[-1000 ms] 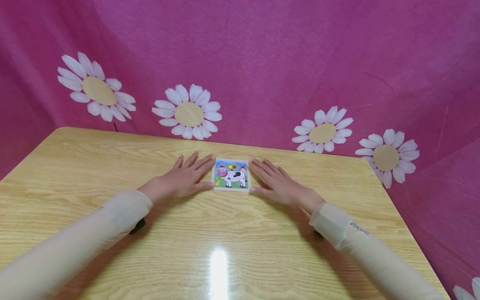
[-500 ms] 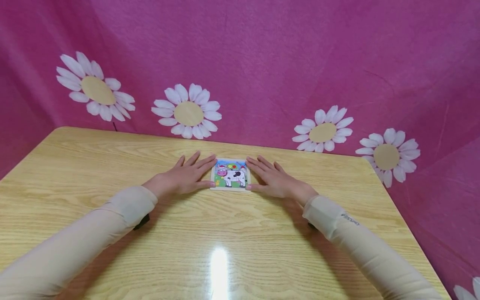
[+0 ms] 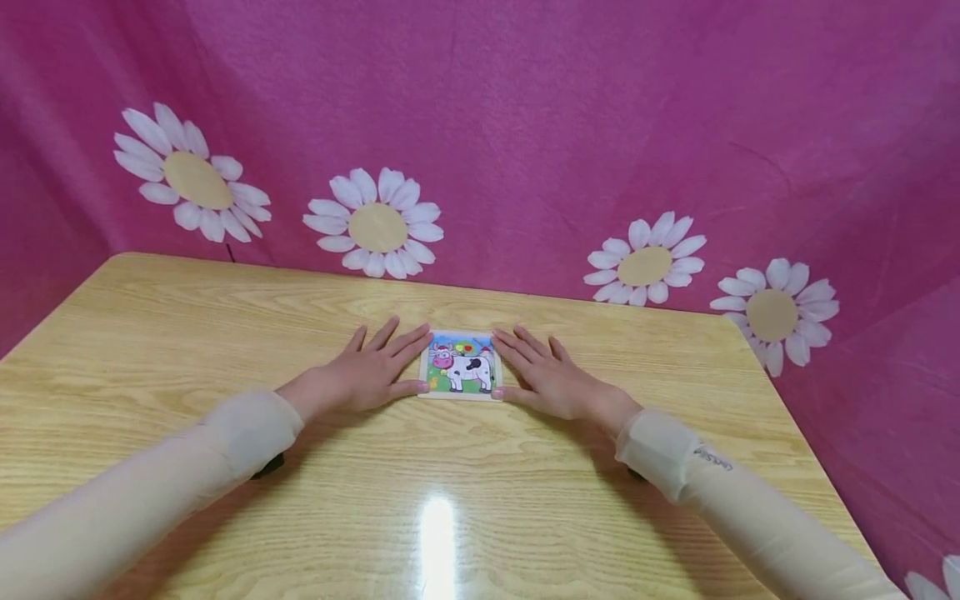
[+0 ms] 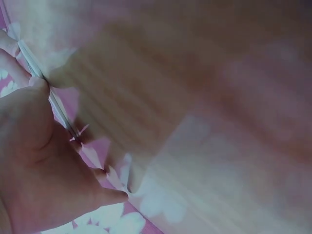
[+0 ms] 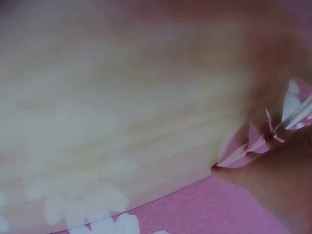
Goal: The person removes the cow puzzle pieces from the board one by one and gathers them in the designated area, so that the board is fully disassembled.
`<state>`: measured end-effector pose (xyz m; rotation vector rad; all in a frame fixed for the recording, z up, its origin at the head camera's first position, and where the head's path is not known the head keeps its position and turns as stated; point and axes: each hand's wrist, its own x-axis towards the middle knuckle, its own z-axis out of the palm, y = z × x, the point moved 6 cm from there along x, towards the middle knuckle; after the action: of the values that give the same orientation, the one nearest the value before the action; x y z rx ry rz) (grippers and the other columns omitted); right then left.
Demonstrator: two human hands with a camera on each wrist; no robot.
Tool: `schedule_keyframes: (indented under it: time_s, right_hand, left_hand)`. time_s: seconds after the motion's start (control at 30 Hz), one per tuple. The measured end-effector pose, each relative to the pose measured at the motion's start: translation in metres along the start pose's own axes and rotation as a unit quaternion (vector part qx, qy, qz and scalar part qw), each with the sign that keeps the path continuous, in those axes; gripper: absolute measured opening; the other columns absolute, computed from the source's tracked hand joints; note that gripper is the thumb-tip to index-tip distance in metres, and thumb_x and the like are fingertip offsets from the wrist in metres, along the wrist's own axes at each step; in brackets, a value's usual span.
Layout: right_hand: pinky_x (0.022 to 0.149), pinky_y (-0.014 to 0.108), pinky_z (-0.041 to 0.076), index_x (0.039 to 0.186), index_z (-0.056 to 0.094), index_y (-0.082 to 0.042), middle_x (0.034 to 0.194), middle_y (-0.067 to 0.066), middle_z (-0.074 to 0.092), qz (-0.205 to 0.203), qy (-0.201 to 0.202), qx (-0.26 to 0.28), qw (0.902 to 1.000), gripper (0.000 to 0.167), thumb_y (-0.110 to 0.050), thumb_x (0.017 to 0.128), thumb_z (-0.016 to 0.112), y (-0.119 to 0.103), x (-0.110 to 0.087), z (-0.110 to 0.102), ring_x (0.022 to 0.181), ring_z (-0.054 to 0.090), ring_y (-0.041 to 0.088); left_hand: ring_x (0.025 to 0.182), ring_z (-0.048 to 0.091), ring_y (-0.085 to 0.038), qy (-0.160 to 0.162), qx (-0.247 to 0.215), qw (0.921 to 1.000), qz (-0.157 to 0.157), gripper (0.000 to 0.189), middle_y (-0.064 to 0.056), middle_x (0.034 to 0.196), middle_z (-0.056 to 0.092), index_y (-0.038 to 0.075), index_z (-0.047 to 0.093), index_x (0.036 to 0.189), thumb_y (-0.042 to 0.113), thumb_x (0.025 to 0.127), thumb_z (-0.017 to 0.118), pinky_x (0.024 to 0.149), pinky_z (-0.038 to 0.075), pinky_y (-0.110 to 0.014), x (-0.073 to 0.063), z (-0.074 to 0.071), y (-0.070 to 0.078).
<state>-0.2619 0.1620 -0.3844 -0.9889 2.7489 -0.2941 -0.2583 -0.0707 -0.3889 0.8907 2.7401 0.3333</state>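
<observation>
A small square cow picture puzzle (image 3: 462,365) in a pale frame lies flat on the wooden table. On its left edge rest the thumb and fingertips of my left hand (image 3: 360,375), the fingers straight and spread. My right hand (image 3: 555,380) touches the opposite edge the same way, palm down. In the left wrist view the puzzle's thin edge (image 4: 61,111) shows beyond the thumb of the left hand (image 4: 39,151). The right wrist view has the right hand (image 5: 280,178) beside the puzzle's edge (image 5: 296,116), partly cut off by the frame.
The glossy wooden table (image 3: 360,500) reaches back to a pink curtain (image 3: 510,125) printed with large white daisies. A bright light reflection (image 3: 438,542) lies on the table's near part. The table's right edge slopes down past my right sleeve (image 3: 757,508).
My right hand has come in from beside the puzzle to touch its edge. Since half a second ago, both hands and the puzzle have shifted slightly toward me.
</observation>
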Motion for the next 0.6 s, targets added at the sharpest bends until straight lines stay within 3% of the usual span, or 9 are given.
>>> schedule_keyframes:
  time_s: [0.23, 0.6]
  right_hand:
    - [0.112, 0.065, 0.003, 0.159, 0.009, -0.016, 0.165, -0.001, 0.006, -0.008, 0.008, -0.023, 0.9997, 0.081, -0.058, 0.099, 0.043, -0.014, -0.015, 0.008, 0.15, -0.001, 0.027]
    - [0.111, 0.065, 0.002, 0.159, 0.009, -0.016, 0.165, -0.001, 0.005, -0.007, 0.016, -0.026, 0.9995, 0.08, -0.06, 0.099, 0.039, -0.038, -0.041, 0.019, 0.15, 0.0, 0.025]
  left_hand:
    - [0.148, 0.001, -0.04, 0.02, 0.009, 0.9996, 0.015, 0.077, -0.003, 0.164, 0.008, 0.016, 0.013, 0.159, 0.057, 0.1, 0.04, 0.11, 0.003, -0.068, -0.02, 0.006, 0.011]
    - [0.148, 0.003, -0.039, 0.036, 0.015, 0.9992, 0.011, 0.076, -0.003, 0.164, 0.013, 0.014, 0.016, 0.158, 0.053, 0.1, 0.045, 0.11, 0.005, -0.068, -0.053, 0.012, 0.033]
